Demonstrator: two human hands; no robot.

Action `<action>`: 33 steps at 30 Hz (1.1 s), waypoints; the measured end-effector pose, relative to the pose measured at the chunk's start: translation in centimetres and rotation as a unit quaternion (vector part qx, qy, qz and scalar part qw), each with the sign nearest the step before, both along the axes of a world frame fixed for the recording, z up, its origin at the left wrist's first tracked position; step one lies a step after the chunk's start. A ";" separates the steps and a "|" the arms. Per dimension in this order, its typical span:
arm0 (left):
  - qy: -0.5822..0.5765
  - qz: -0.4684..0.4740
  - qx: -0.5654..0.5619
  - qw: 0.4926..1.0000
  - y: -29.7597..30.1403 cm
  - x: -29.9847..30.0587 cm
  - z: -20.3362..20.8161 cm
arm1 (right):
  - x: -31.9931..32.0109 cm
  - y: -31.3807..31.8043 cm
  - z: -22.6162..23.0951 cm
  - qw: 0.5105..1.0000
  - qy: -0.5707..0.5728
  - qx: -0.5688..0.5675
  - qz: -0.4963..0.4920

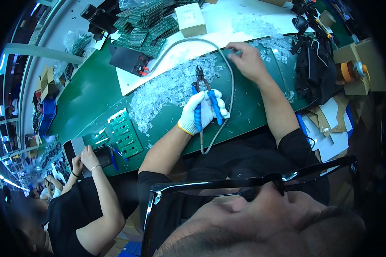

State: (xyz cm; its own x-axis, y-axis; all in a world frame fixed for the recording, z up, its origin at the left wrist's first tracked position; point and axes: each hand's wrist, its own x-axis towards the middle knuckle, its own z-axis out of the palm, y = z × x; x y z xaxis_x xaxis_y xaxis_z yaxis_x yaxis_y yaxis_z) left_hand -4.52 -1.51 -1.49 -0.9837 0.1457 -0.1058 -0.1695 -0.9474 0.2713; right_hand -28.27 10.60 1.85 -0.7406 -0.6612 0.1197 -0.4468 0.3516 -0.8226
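Note:
My left hand (pixel 203 109), in a white glove with a yellow cuff, is wrapped round blue-handled pliers (pixel 200 77). Their jaws point away from me, over the near edge of a wide spread of small clear plastic pieces (pixel 163 92). A grey cable (pixel 233 92) meets the lower end of the pliers and loops round to a dark box with red terminals (pixel 131 61). My bare right hand (pixel 246 60) is beyond and right of the pliers, beside the cable. Its fingers are bent, with thumb and forefinger toward each other; anything small between them cannot be made out.
Green circuit boards (pixel 146 25) are heaped at the back beside a white carton (pixel 191 20). More clear pieces (pixel 278 47) lie back right, near a black bag (pixel 315 68) and an amber bottle (pixel 351 72). At left a co-worker's hands (pixel 88 159) work near a green board (pixel 125 133).

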 end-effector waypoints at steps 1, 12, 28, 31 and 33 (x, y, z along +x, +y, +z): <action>0.005 -0.007 0.001 1.000 0.1 -0.2 0.0 | -1.1 0.8 -0.3 1.000 0.002 0.000 -0.006; -0.009 -0.020 -0.027 0.999 0.0 -0.2 -0.1 | -5.6 2.4 -2.7 0.957 0.224 0.151 -0.106; -0.020 -0.018 -0.013 1.000 0.2 -0.2 0.2 | -6.0 3.0 -2.3 0.985 0.101 0.129 -0.046; -0.021 -0.024 -0.042 0.999 -0.1 0.1 -0.3 | -4.9 2.5 -1.6 0.981 0.151 0.105 -0.060; -0.010 -0.039 -0.047 0.998 -0.1 0.2 -0.4 | -3.7 1.7 -0.9 0.995 0.086 0.002 -0.047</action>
State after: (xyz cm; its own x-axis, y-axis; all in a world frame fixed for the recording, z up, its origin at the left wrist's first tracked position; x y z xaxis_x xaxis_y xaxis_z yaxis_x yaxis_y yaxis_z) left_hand -4.30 -1.64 -1.84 -0.9671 0.2107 -0.1429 -0.2487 -0.9014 0.3545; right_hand -32.00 12.25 0.95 -0.7677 -0.5915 0.2465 -0.5457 0.4017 -0.7354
